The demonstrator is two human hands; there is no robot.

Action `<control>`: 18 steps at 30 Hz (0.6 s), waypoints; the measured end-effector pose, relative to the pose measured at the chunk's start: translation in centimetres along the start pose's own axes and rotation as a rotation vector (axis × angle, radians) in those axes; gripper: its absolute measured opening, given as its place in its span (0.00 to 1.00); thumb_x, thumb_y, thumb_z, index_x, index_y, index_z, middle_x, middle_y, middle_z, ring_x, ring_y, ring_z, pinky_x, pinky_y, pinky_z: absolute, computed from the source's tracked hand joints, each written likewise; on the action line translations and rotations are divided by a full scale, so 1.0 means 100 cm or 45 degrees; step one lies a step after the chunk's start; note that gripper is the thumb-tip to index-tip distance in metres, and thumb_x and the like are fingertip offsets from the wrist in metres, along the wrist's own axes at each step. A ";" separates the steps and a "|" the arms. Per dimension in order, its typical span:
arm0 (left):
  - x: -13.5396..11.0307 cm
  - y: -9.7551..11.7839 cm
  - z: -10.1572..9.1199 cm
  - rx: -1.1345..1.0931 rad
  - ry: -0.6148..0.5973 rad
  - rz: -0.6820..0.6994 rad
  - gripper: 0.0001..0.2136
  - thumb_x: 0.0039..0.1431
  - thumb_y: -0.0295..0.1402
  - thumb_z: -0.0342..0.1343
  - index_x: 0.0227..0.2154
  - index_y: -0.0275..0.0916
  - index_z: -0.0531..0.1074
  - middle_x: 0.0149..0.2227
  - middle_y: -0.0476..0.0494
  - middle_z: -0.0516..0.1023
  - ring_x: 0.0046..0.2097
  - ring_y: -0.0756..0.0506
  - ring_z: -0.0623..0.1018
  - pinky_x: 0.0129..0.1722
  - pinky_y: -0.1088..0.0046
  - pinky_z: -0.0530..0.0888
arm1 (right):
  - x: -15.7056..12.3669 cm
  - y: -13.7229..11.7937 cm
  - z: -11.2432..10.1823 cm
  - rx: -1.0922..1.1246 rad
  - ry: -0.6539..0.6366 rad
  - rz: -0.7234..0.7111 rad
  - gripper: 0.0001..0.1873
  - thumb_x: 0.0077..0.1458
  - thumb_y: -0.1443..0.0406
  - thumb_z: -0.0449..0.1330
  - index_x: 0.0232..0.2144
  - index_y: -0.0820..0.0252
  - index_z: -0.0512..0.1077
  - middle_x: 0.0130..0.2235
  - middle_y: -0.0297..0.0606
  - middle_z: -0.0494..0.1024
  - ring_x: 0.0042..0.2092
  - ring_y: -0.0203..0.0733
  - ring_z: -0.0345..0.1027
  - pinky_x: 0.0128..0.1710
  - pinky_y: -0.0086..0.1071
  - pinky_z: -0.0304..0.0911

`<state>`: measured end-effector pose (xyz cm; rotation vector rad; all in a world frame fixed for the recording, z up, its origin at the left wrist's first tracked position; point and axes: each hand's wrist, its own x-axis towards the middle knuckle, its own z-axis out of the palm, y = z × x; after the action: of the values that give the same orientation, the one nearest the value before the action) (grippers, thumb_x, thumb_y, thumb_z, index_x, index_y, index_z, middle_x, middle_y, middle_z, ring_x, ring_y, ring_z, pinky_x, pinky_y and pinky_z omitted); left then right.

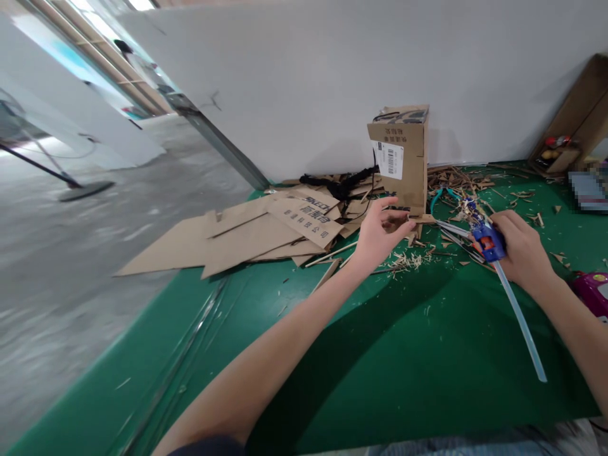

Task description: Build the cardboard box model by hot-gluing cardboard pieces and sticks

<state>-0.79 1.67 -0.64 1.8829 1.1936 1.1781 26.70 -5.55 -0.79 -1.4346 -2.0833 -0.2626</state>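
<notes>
My right hand (520,250) is wrapped round a blue hot glue gun (489,240). A long translucent glue stick (521,323) sticks out of its back, towards me; the nozzle end is lost among the clutter. My left hand (382,234) has thumb and forefinger pinched at a small brown cardboard strip (422,218), the other fingers lifted. Just behind that hand stands an upright cardboard box (403,164) with a white label. Teal-handled pliers (439,197) and metal scissor-like blades (453,231) lie between my hands.
Flattened cardboard sheets (256,237) spread over the left of the green table (380,380), overhanging its edge. A black tripod-like thing (339,187) rests on scraps. Wood splinters (408,261) lie in front of the box. A magenta device (593,291) sits at right, a wooden crate (577,114) behind.
</notes>
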 end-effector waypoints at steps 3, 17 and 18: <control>-0.001 0.001 0.000 -0.011 -0.005 -0.010 0.25 0.56 0.40 0.62 0.53 0.41 0.62 0.43 0.41 0.82 0.48 0.41 0.81 0.47 0.60 0.78 | -0.001 -0.003 0.006 0.072 0.016 -0.071 0.11 0.54 0.67 0.58 0.42 0.57 0.66 0.43 0.48 0.74 0.42 0.53 0.72 0.38 0.40 0.68; -0.002 -0.002 0.003 -0.039 -0.004 0.036 0.24 0.55 0.40 0.63 0.53 0.42 0.63 0.43 0.41 0.82 0.47 0.41 0.82 0.45 0.61 0.79 | 0.000 -0.011 0.014 0.245 0.083 -0.292 0.10 0.59 0.62 0.61 0.39 0.57 0.65 0.40 0.46 0.74 0.36 0.47 0.72 0.34 0.37 0.68; -0.003 -0.001 0.003 -0.037 -0.002 0.046 0.24 0.55 0.40 0.63 0.53 0.42 0.63 0.42 0.41 0.82 0.46 0.41 0.82 0.45 0.61 0.79 | 0.000 -0.012 0.014 0.251 0.076 -0.297 0.10 0.58 0.62 0.62 0.39 0.56 0.65 0.40 0.46 0.74 0.37 0.47 0.72 0.34 0.37 0.69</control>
<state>-0.63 1.46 -0.92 1.8909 1.1400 1.2064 25.16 -5.36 -1.73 -1.0581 -2.1618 -0.1836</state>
